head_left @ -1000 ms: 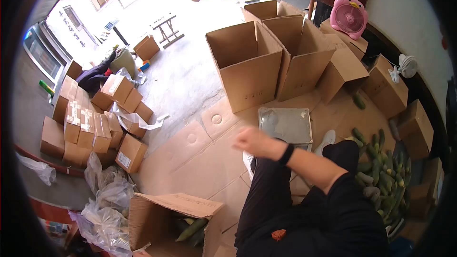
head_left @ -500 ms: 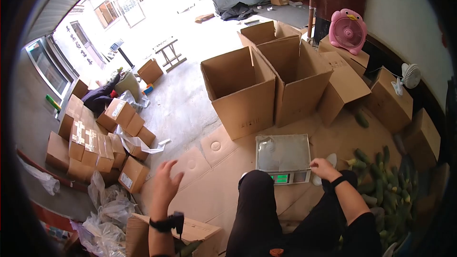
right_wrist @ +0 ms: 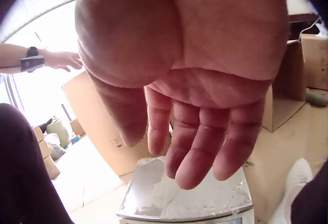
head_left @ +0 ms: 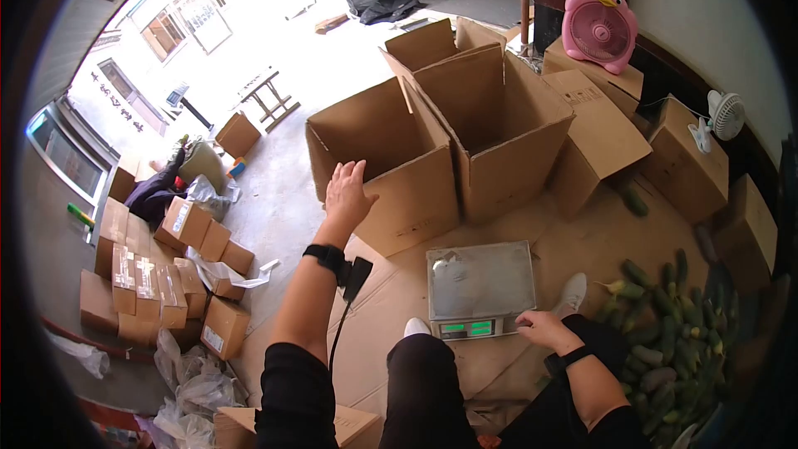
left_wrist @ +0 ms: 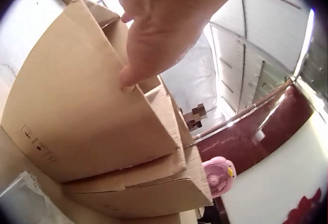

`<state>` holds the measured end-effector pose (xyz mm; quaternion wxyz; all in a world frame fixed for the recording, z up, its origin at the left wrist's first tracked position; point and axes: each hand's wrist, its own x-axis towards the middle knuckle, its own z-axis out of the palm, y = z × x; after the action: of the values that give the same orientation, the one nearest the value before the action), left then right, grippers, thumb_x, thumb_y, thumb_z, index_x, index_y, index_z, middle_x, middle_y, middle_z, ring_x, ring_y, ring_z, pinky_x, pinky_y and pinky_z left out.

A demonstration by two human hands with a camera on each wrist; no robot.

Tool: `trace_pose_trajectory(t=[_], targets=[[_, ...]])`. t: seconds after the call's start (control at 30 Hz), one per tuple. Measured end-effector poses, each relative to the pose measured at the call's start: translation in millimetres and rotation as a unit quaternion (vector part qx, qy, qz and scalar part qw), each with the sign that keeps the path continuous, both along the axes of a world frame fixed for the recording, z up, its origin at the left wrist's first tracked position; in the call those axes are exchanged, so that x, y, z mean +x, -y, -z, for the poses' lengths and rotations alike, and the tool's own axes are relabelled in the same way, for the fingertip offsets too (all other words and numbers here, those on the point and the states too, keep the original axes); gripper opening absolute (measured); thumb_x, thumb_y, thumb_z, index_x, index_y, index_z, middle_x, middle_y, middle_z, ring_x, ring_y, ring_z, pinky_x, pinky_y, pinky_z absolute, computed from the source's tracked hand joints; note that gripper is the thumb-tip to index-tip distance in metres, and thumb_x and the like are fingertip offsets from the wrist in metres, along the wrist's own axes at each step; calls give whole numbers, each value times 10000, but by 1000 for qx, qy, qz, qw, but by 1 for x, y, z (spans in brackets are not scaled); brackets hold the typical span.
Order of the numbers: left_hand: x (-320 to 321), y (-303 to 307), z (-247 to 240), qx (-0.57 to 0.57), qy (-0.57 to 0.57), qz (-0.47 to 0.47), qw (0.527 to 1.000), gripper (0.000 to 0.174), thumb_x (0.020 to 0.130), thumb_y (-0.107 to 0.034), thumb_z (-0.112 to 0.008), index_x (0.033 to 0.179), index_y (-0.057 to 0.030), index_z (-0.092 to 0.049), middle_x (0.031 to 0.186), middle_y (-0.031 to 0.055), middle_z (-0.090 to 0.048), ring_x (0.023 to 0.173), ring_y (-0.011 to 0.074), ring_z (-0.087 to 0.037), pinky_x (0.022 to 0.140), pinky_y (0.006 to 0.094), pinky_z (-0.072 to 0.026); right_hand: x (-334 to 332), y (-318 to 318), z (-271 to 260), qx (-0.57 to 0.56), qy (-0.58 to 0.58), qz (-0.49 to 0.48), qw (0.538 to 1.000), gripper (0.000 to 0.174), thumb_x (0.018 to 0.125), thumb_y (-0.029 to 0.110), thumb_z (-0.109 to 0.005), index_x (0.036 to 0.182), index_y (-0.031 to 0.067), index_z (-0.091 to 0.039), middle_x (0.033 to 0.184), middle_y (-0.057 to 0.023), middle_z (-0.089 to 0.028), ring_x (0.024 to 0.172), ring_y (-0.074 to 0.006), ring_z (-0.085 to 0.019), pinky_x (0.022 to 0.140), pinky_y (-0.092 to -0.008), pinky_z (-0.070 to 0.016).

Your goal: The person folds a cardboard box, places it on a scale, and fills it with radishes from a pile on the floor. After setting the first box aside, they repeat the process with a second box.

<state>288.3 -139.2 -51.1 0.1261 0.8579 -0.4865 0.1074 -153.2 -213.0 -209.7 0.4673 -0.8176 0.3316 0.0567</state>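
My left hand reaches over the near rim of a tall open cardboard box, its fingers stretched out. In the left wrist view its thumb is right at the box's top edge. My right hand hovers at the front right corner of a flat-topped weighing scale, whose green display is lit. In the right wrist view the right hand's fingers hang loosely bent above the scale plate, with nothing held. The scale plate carries nothing.
A second tall open box stands beside the first. Long green vegetables lie heaped at the right. Small cartons and plastic bags line the left, and a pink fan sits at the back right.
My left hand has come up from the lower left and moved forward to the tall box's rim. The right hand swung back to the right earlier and now stays near the scale's corner.
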Motion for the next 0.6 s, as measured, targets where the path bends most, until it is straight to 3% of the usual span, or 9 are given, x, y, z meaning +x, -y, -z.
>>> trace_pose_trajectory(t=[0.1,0.17,0.2,0.23,0.3,0.33,0.6], targets=[[9,35,8,66,15,-22,997,666,695,-218,-754,1284,-125,-459,1290,107,-481,1256,310,-391,998,409,-382,5,-1,-6,0,34,8,999,280,771,234,-610,995,66,-627,872,-133,-667,835,-291,-638,751,-367,-501],[15,54,13,180,-102,-87,975,678,704,-239,-748,1305,-171,-440,1309,76,-478,1243,263,-419,986,386,-398,10,0,-23,17,25,5,1000,293,776,242,-605,1012,68,-620,873,-136,-662,836,-295,-633,747,-375,-496],[17,56,18,165,-99,-71,979,546,701,-277,-745,1202,-173,-556,1186,76,-580,1129,238,-532,913,369,-454,12,0,-26,15,24,-7,1000,299,779,247,-601,1018,68,-617,876,-138,-659,842,-298,-629,747,-376,-494],[20,61,22,166,-103,-66,979,546,701,-277,-745,1202,-173,-556,1186,76,-580,1129,238,-532,913,369,-454,13,0,-28,13,22,-19,999,305,781,252,-597,1024,68,-614,880,-140,-657,847,-300,-626,747,-378,-492],[22,66,24,244,-103,-105,959,383,691,-311,-743,1023,-135,-668,989,87,-660,988,255,-613,837,367,-494,13,0,-33,20,11,-12,1000,306,782,253,-593,1024,67,-612,886,-139,-654,855,-304,-620,747,-380,-488],[27,65,30,213,-85,-105,968,301,679,-340,-743,870,-109,-708,870,102,-673,898,277,-638,778,385,-511,14,1,-35,15,3,-13,1000,306,781,251,-592,1024,66,-612,882,-137,-654,852,-307,-619,744,-384,-488],[48,18,20,118,-84,-137,980,333,663,-357,-729,885,-109,-705,878,131,-667,869,297,-634,750,408,-508,18,4,-38,3,13,-5,1000,303,782,247,-592,1020,61,-612,853,-128,-655,818,-312,-622,732,-392,-488]])
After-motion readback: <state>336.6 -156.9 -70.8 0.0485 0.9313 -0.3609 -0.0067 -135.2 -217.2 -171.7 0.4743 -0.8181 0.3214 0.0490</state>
